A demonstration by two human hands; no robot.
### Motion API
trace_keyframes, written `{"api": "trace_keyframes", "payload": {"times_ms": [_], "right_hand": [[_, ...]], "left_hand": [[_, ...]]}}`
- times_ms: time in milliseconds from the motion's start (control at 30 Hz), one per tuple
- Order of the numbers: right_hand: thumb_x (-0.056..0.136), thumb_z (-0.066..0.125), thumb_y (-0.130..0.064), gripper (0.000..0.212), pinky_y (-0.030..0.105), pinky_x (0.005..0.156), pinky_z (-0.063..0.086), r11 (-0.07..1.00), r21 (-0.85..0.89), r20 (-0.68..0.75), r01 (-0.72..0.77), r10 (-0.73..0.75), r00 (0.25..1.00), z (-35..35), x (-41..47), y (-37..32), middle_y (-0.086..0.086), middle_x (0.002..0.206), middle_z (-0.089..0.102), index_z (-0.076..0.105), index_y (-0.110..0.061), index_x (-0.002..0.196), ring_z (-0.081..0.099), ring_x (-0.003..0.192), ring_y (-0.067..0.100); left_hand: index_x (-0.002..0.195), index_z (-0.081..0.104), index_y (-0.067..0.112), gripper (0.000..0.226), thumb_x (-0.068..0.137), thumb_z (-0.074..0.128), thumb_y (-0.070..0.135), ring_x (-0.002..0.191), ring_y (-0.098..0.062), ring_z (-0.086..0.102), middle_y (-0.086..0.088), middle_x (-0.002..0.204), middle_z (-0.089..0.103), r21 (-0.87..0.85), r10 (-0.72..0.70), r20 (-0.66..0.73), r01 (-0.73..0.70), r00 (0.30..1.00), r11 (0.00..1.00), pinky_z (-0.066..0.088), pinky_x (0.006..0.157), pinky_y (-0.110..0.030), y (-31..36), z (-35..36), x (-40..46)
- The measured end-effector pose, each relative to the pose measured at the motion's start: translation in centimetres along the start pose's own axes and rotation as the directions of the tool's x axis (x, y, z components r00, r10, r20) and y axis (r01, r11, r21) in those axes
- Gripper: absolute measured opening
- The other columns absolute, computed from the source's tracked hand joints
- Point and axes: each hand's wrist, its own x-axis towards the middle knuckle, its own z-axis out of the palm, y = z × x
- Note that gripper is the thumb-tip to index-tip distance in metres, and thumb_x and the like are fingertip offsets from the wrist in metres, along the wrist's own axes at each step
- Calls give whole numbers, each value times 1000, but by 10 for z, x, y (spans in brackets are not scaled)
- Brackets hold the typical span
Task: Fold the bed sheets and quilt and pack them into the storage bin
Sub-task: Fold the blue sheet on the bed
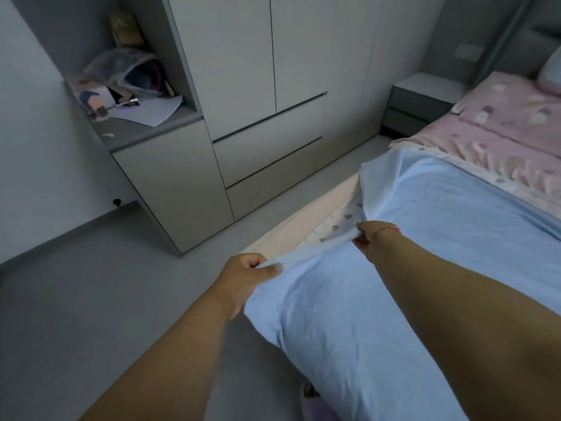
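A light blue bed sheet is lying spread over the near part of the bed, wrinkled, with its edge lifted and hanging over the bed's side. Beyond it, a pink quilt with small printed figures is covering the far part, lying flat, and its edge is touching the blue sheet.

No text, label, brand or number can be read anywhere — the white loose paper sheets on the grey shelf at ten o'clock are too blurred to show writing, and the pink printed cotton bed cover at two o'clock carries only small pictures.
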Motion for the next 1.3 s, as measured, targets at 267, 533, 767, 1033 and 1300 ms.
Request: {"api": "trace_keyframes", "payload": {"times_ms": [267,533,767,1033,1300], "right_hand": [[92,60,-13,18,30,68,53,988,70,84,134,-140,987,-54,-24,1,9,81,60,56,-5,108,58,68,15],[95,55,-16,23,26,68,51,975,-41,141,219,-211,967,-104,-44,-12,8,71,52,51,-10,73,49,61,15],[91,60,-11,24,25,64,50,953,-109,239,282,-251,938,-176,-54,-24,7,65,48,51,-10,69,45,56,15],[88,64,-11,22,24,59,49,938,-149,275,315,-267,924,-255,-62,-37,8,66,50,51,-10,70,46,55,15],[87,67,-11,22,15,44,52,935,-122,227,333,-301,926,-330,-87,-26,8,68,51,51,-10,72,48,56,14]], "left_hand": [[68,55,8,49,50,86,41,73,-26,49,-14,79,53,4,0,-2,0,1000,1000,39,68,-36,-19,25,-45],[65,49,15,60,47,88,55,74,-26,41,-9,81,47,3,24,-80,-24,997,1000,33,64,-35,-36,70,-74],[82,53,14,73,47,83,70,83,-25,47,-8,90,55,-63,40,-192,-53,981,997,40,76,-37,-55,141,-111],[79,51,15,64,56,81,66,80,-23,42,-6,87,47,-103,18,-241,-44,970,994,33,71,-36,-70,225,-166],[73,56,8,48,71,73,53,87,-19,60,4,85,69,-70,50,-228,-67,972,995,50,78,-29,-79,286,-223]]}}
